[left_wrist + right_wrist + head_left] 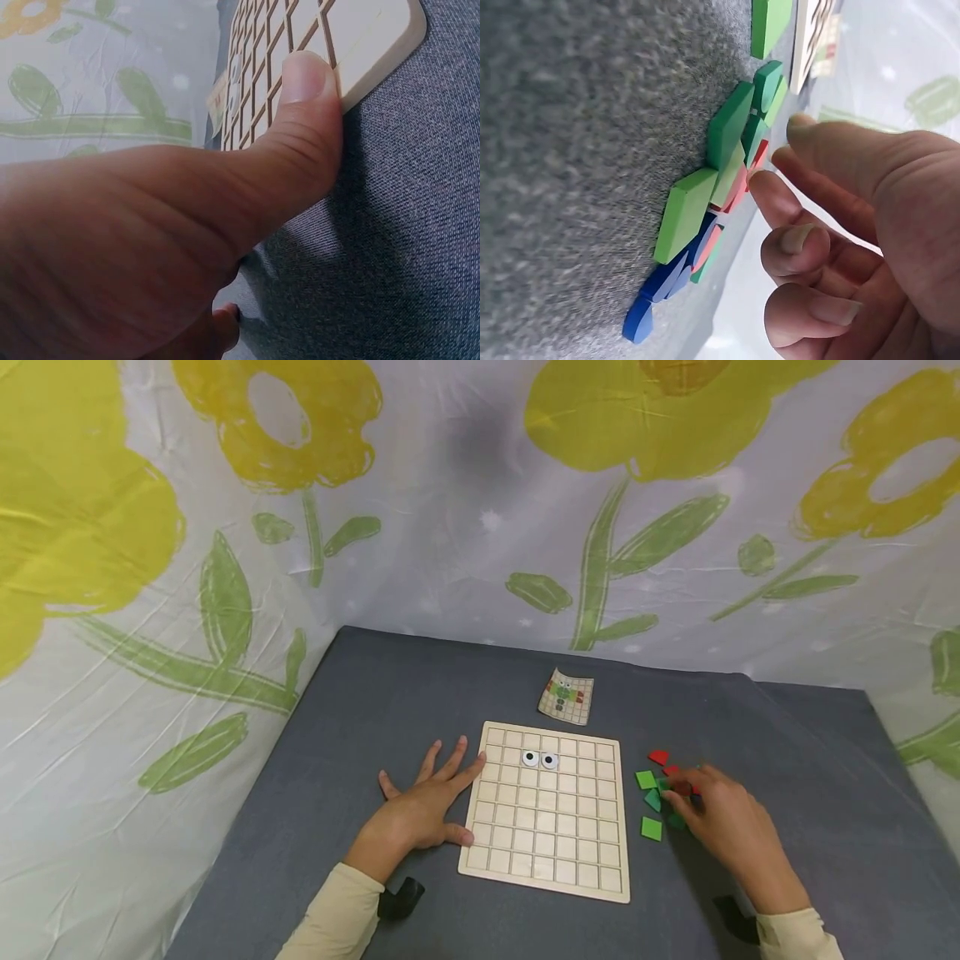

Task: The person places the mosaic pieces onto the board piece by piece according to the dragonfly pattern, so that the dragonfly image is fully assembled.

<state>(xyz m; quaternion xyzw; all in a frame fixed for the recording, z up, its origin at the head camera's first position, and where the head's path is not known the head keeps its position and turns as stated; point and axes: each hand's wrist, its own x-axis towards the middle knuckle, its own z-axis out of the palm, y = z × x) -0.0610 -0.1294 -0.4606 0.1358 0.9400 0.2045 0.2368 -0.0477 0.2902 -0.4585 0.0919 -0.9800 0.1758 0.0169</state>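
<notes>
A wooden grid board (pixel 547 818) lies on the table, with two round eye pieces (pixel 540 760) side by side in its upper cells. My left hand (pixel 420 814) is spread at its left edge; the thumb (pixel 307 82) rests on a corner of the grid. To the right of the board, my right hand (pixel 727 818) hovers low over a loose pile of flat coloured pieces. Thumb and fingers are loosely bent, with nothing visible between them. Under them lie a dark green piece (pixel 731 124), a light green piece (pixel 686 214) and several blue pieces (pixel 664 277).
Behind the board lies a slightly curled picture card (pixel 567 697) showing a grid with coloured shapes. A light green square (pixel 652 828) and a red piece (pixel 658 757) sit at the pile's near-board side. A flowered curtain (pixel 465 527) hangs behind the dark grey table (pixel 360 702).
</notes>
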